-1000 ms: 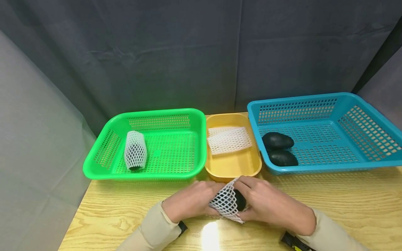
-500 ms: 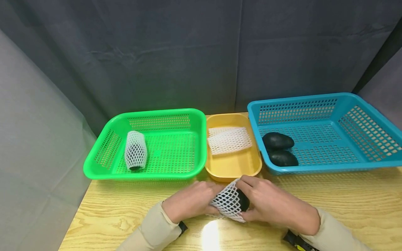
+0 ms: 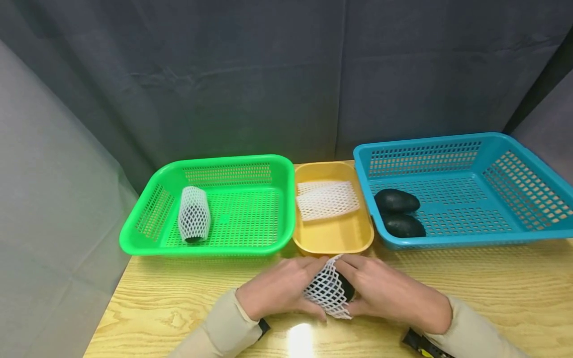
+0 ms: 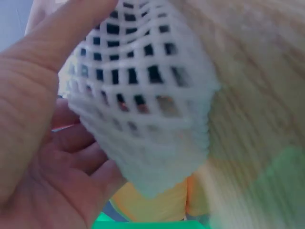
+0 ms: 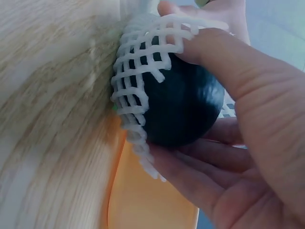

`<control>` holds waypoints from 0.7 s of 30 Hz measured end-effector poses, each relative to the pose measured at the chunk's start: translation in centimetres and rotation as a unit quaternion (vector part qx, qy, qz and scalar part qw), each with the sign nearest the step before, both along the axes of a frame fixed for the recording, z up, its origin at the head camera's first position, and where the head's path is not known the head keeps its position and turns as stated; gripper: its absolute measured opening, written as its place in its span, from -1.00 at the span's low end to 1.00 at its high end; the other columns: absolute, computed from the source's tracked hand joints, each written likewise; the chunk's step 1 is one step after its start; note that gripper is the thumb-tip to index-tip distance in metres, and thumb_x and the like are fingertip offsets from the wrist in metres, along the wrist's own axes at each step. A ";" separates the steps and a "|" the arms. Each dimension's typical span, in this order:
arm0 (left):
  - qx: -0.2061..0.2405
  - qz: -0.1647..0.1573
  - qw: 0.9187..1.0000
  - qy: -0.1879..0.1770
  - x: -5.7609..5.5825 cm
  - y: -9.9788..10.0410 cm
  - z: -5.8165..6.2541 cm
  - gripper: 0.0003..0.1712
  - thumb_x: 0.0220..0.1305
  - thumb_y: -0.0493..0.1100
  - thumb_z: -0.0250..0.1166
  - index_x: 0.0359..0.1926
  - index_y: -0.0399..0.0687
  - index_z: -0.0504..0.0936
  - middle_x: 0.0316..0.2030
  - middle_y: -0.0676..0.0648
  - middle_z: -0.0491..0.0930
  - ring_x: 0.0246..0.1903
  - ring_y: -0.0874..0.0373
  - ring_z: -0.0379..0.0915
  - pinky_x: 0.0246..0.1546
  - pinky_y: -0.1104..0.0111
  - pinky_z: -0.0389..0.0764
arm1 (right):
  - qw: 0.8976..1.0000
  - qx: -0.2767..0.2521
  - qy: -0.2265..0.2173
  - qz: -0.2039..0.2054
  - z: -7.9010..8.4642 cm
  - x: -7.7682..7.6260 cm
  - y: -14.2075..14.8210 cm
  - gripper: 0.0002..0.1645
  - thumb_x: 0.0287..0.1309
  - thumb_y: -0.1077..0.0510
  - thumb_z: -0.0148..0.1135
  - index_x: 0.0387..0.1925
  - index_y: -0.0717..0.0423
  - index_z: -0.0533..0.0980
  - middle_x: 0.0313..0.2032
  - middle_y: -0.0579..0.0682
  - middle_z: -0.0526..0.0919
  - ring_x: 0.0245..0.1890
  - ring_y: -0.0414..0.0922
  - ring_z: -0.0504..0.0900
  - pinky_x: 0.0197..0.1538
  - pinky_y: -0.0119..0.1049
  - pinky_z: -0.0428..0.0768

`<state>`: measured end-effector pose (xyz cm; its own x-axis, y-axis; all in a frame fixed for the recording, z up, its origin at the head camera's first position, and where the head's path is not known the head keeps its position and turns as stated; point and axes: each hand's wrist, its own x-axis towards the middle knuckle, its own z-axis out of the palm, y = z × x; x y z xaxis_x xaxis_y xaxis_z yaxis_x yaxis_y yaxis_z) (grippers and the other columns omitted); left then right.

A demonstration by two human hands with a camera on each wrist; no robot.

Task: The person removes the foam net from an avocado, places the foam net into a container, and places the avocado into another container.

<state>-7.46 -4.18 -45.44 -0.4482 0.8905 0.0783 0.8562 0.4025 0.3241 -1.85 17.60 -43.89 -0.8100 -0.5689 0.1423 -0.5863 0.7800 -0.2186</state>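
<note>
From the head camera, both hands meet over the middle of the tabletop [image 3: 474, 288], just in front of the yellow tray [image 3: 333, 237]. The left hand [image 3: 279, 289] cups one end of a white mesh sleeve [image 3: 327, 294], its thumb stretched out; the right hand [image 3: 380, 293] grips the other end, with a dark oval piece [image 3: 347, 288] partly inside the mesh. Toward the tabletop's far left corner sits a green basket [image 3: 206, 249] bearing one netted piece [image 3: 194, 214]. The tray, by the far edge, holds flat mesh sleeves [image 3: 329, 201]. To its right, a blue basket [image 3: 452, 241] carries two bare dark ovals [image 3: 400, 214] at its near left corner.

The left wrist camera shows what the head view hides: the mesh tapering to a slack, scalloped corner, soft and foamy, with dark showing through the upper diamonds only. The left thumb lies along one side, the fingers loosely bent on the other.

The right wrist camera alone gives the bare end plainly: rounded, smooth, glossy, blackish green. Loose strand ends fringe the sleeve's open rim, and the right thumb and fingers clasp rim and oval from opposite sides.
</note>
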 end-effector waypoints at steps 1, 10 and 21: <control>0.000 -0.001 1.000 0.000 0.0 0.1 0.0 0.26 -0.21 0.37 0.46 0.47 0.06 0.12 0.10 0.08 0.61 -0.02 0.27 0.61 0.02 0.44 0.62 | 1.000 -0.003 0.000 0.001 0.0 0.0 0.0 -0.36 -0.35 -0.07 0.52 -0.13 -0.02 0.50 -0.27 -0.24 0.55 -0.34 -0.38 0.51 -0.33 -0.47 0.56; -0.016 -0.003 1.000 0.008 0.0 0.2 -0.2 -0.11 -0.05 0.21 0.48 0.29 0.09 0.36 -0.13 0.12 0.64 -0.21 0.36 0.57 -0.18 0.57 0.59 | 1.000 -0.008 0.010 0.006 0.1 0.1 0.0 -0.37 -0.25 -0.19 0.50 -0.14 -0.02 0.49 -0.30 -0.26 0.54 -0.38 -0.40 0.50 -0.38 -0.52 0.52; -0.018 -0.009 1.000 0.003 -0.2 0.0 0.0 -0.40 0.05 0.03 0.45 0.13 0.08 0.48 -0.20 0.13 0.64 -0.25 0.39 0.55 -0.22 0.63 0.56 | 1.000 -0.009 0.016 0.008 0.8 0.1 0.6 -0.36 -0.30 -0.15 0.51 -0.15 0.02 0.50 -0.29 -0.23 0.59 -0.37 -0.35 0.57 -0.36 -0.47 0.60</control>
<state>-7.70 -4.19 -45.41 -0.4314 0.9009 0.0485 0.8652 0.3978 0.3052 -1.76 18.21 -43.13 -0.7955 -0.5793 0.1779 -0.6058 0.7662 -0.2141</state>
